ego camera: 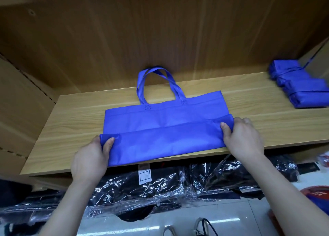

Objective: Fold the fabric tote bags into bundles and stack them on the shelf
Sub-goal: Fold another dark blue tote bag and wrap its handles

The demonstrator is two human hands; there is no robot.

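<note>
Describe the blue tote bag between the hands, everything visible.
The blue tote bag looks like thin non-woven fabric, lying flat on the wooden shelf, its two loop handles pointing toward the back panel. Its bottom part is folded up over the body, the near edge slightly overhanging the shelf front. The left hand and right hand pinch the fold's ends.

I see a blue non-woven fabric tote bag (160,118) lying flat mid-board on the pale wood-grain shelf (76,121), its lower part folded up over the body, its twin loop handles (173,83) pointing toward the back wall, and a stack of strap-tied blue folded bundles (302,87) at the shelf's far right.
</note>
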